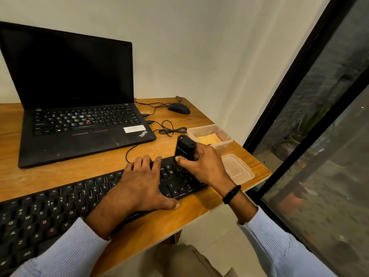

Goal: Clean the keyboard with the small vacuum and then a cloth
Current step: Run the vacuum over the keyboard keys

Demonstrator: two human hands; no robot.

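A black external keyboard [60, 204] lies along the front of the wooden desk [111, 162]. My left hand [139, 186] rests flat on its right half, fingers spread over the keys and thumb at the front edge. My right hand [203, 164] grips a small black vacuum [184, 148] upright, its lower end down on the keys at the keyboard's right end. A yellow cloth [207, 139] lies inside a clear plastic tub [223, 139] just behind the vacuum.
An open black laptop [79, 108] with a dark screen stands at the back left. A black mouse [179, 108] and looped cables [169, 129] lie behind the tub. A clear lid [238, 168] sits at the desk's right corner. A dark-framed glass door [319, 116] is at the right.
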